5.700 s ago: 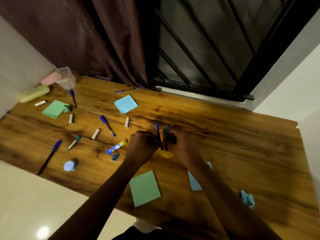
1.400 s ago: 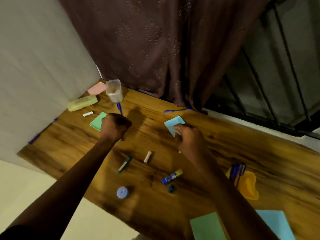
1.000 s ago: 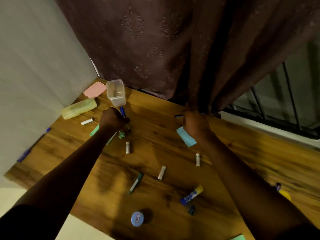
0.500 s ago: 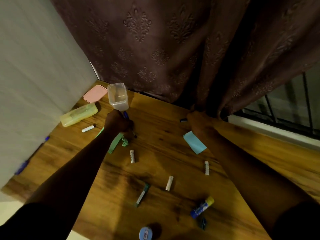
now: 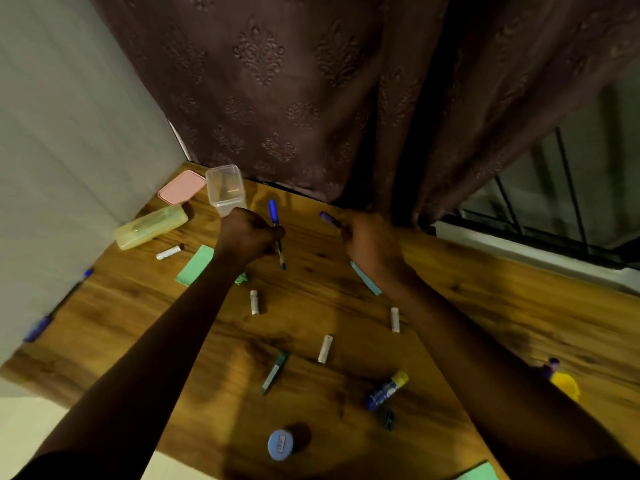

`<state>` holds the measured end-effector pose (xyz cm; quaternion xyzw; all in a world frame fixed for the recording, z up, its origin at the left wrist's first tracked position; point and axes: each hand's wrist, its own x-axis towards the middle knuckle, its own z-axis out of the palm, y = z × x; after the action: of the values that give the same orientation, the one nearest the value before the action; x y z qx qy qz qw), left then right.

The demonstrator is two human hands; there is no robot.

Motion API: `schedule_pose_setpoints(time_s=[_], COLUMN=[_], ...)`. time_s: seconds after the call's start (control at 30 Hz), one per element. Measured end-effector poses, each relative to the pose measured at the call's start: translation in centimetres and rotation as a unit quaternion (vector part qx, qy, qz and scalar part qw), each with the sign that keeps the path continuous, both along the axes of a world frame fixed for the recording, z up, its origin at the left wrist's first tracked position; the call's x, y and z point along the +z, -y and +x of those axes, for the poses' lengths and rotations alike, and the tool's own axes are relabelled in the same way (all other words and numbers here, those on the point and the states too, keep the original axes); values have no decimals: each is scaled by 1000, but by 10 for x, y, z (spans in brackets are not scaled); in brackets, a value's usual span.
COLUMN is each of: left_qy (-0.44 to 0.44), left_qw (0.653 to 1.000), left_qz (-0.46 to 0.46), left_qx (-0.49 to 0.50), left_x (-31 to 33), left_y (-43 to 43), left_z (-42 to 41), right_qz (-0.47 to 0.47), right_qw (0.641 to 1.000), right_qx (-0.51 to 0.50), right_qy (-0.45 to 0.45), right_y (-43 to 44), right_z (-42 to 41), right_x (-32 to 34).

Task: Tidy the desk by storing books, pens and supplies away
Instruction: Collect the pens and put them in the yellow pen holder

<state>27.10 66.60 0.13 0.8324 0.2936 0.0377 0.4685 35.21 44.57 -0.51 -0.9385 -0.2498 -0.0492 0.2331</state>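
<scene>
Head camera looks down on both my arms, stretched far out toward the back edge of the counter [image 5: 485, 306], close to the curtain [image 5: 277, 98].

My left hand [image 5: 247, 237] is curled tight around a blue pen [image 5: 276, 230]. I hold it near the middle so it does not tip. One end sticks up toward the back edge and the other points down toward me. I cannot tell if that end touches the wood.

My right hand [image 5: 370, 244] is curled too. The end of a purple pen [image 5: 327, 218] pokes out past my fingers, so I think I am pinching it. The rest of that pen is hidden inside my hand.

I think I took one pen in each hand so I can carry two in one trip.

A yellow cup [image 5: 564, 386] sits at the right edge of the counter, well apart from both hands, and something purple pokes up beside it. I think that is where the pens go.

A clear box [image 5: 225, 188] stands open just behind my left hand, near the back left corner, with a pink lid [image 5: 181, 187] beside it.

A glue stick [image 5: 387, 390] and a green marker [image 5: 274, 372] lie between my arms, nearer the front edge. Nothing touches them.
</scene>
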Motion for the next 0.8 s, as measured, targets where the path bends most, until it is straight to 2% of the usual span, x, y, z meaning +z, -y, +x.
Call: schedule_pose_setpoints(time_s=[0.2, 0.37, 0.5, 0.8], left_qy=[112, 162, 195, 200], left_qw=[992, 978, 967, 956], left_qz=[-39, -110, -128, -148], left_qx=[-51, -72, -102, -153], left_x=[30, 51, 66, 63], left_y=[71, 137, 193, 309], left_z=[-32, -63, -88, -129], right_qz=[181, 273, 304, 362], right_qw=[979, 949, 938, 912], right_qx=[-13, -50, -58, -96], right_qy=[-90, -148, -158, -168], right_y=[44, 98, 152, 272], right_z=[-40, -76, -106, -163], right_x=[33, 52, 66, 78])
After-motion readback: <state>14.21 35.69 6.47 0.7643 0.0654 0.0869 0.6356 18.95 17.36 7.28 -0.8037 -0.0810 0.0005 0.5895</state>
